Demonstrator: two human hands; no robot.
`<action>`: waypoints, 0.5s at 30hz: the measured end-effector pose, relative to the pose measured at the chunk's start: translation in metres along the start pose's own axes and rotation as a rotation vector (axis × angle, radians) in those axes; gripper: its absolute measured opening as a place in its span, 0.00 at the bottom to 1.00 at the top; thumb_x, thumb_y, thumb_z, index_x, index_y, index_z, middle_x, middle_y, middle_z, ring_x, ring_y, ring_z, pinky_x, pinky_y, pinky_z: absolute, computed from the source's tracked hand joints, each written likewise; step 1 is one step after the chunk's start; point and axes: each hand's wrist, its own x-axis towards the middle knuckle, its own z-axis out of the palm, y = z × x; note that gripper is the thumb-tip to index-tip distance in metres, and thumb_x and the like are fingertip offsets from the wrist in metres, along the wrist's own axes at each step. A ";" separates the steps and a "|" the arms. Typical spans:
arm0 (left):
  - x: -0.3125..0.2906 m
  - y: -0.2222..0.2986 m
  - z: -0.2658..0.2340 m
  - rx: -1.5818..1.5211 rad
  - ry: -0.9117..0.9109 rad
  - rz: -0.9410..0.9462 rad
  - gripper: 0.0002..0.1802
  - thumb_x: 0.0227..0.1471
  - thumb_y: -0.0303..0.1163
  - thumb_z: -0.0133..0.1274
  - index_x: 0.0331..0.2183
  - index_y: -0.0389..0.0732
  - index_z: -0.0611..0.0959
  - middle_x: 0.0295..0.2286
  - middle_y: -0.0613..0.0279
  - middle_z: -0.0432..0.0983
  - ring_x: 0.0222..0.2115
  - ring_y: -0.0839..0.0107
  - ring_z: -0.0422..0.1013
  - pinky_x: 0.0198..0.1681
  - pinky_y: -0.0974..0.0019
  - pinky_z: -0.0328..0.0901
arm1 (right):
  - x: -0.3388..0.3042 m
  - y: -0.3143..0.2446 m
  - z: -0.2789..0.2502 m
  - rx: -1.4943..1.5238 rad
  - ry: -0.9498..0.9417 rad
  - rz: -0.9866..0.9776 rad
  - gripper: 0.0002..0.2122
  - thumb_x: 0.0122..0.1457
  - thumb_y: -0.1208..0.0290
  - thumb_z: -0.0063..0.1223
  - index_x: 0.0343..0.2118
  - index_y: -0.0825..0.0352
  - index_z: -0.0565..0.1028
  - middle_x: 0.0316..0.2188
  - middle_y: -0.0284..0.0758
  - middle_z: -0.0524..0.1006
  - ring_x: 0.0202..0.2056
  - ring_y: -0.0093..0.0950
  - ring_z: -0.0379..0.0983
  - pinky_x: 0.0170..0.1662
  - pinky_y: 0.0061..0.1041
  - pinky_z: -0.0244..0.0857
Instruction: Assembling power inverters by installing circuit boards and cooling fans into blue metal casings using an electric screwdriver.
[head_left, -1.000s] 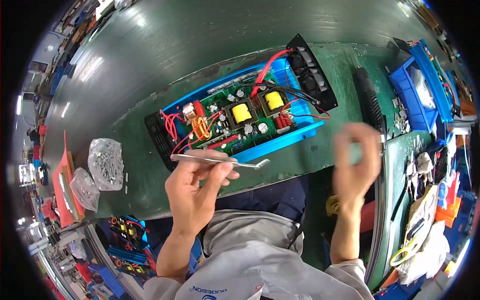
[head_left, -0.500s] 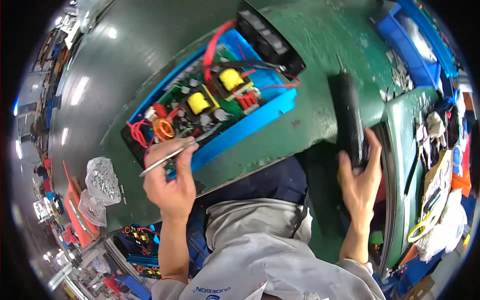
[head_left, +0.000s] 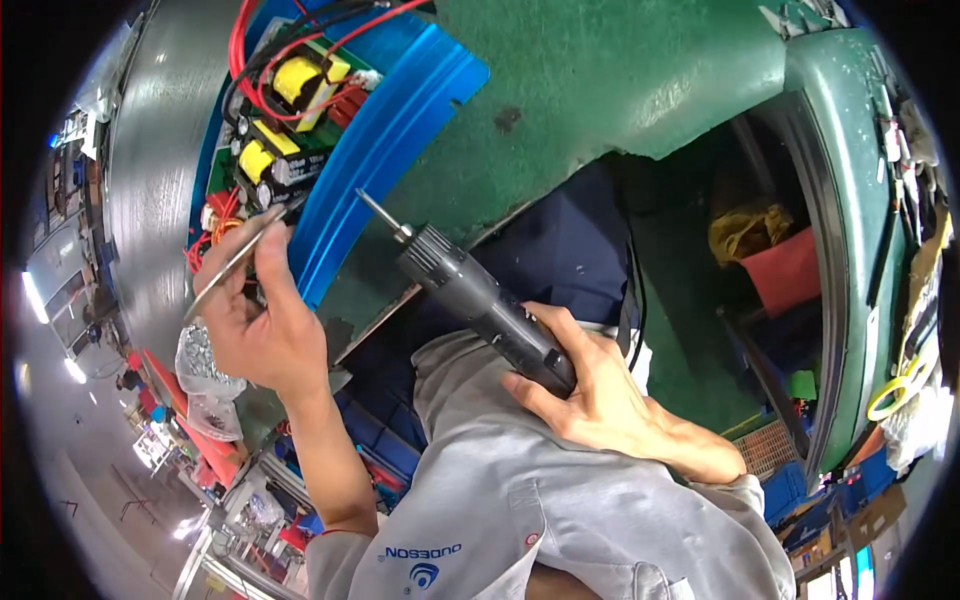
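In my left hand (head_left: 262, 320), closed fingers pinch slim metal tweezers (head_left: 232, 268). Their tip points into a blue metal housing (head_left: 385, 140) at the upper left. Inside it sits a circuit board carrying yellow-wrapped transformers (head_left: 297, 78), capacitors, and red and black wires (head_left: 240, 45). My right hand (head_left: 600, 395) is wrapped round the rear of a black electric screwdriver (head_left: 480, 300). The screwdriver slants up to the left over my lap, its bit (head_left: 378, 208) near the housing's near wall but seemingly apart from it. The tweezers' tip is partly lost among the components.
The green bench (head_left: 600, 80) has a cut-out edge around my lap. A clear bag of small metal parts (head_left: 205, 360) lies left of my left hand. At the right stand a green raised ledge (head_left: 850, 250) and a yellow ring-shaped item (head_left: 890, 395).
My right hand has swung the screwdriver left, from the bench's right side toward the housing. The view has shifted, and the housing now appears farther up and left. My left hand keeps the tweezers.
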 end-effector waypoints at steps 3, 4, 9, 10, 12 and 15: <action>-0.004 0.002 0.004 -0.002 0.037 -0.033 0.09 0.56 0.18 0.59 0.41 0.28 0.79 0.35 0.50 0.82 0.35 0.67 0.79 0.42 0.68 0.75 | 0.002 -0.002 -0.001 0.006 -0.037 0.019 0.29 0.56 0.70 0.66 0.58 0.71 0.65 0.35 0.43 0.78 0.34 0.32 0.79 0.40 0.30 0.71; -0.003 0.003 0.006 0.035 0.047 -0.008 0.09 0.56 0.18 0.59 0.41 0.29 0.79 0.35 0.50 0.82 0.35 0.68 0.79 0.41 0.68 0.74 | 0.002 -0.001 -0.001 0.024 -0.044 0.026 0.29 0.56 0.70 0.66 0.58 0.71 0.65 0.35 0.43 0.78 0.34 0.32 0.79 0.40 0.30 0.71; -0.002 0.002 0.010 0.046 0.061 0.018 0.09 0.56 0.21 0.61 0.40 0.29 0.81 0.35 0.52 0.82 0.35 0.69 0.79 0.42 0.69 0.73 | 0.005 -0.003 -0.003 0.069 -0.059 0.069 0.29 0.57 0.70 0.65 0.58 0.71 0.65 0.34 0.43 0.78 0.34 0.31 0.78 0.40 0.29 0.70; -0.002 0.002 0.011 0.037 0.070 0.011 0.09 0.57 0.21 0.61 0.40 0.29 0.81 0.35 0.52 0.82 0.35 0.69 0.79 0.42 0.70 0.73 | 0.006 -0.001 -0.002 0.060 -0.051 0.042 0.29 0.56 0.70 0.66 0.58 0.71 0.65 0.34 0.42 0.78 0.34 0.31 0.78 0.40 0.29 0.70; 0.000 0.003 0.014 0.025 0.076 0.007 0.08 0.57 0.22 0.60 0.39 0.30 0.82 0.35 0.52 0.82 0.35 0.70 0.78 0.41 0.70 0.73 | 0.009 -0.001 -0.005 0.052 -0.038 0.016 0.29 0.56 0.71 0.66 0.59 0.71 0.65 0.34 0.42 0.79 0.34 0.30 0.78 0.40 0.29 0.70; 0.002 0.003 0.015 0.013 0.103 0.013 0.09 0.56 0.22 0.61 0.39 0.30 0.82 0.35 0.54 0.83 0.33 0.72 0.77 0.39 0.72 0.72 | 0.015 -0.012 -0.014 0.138 -0.097 0.094 0.24 0.63 0.66 0.57 0.57 0.72 0.67 0.33 0.41 0.78 0.33 0.29 0.76 0.40 0.29 0.69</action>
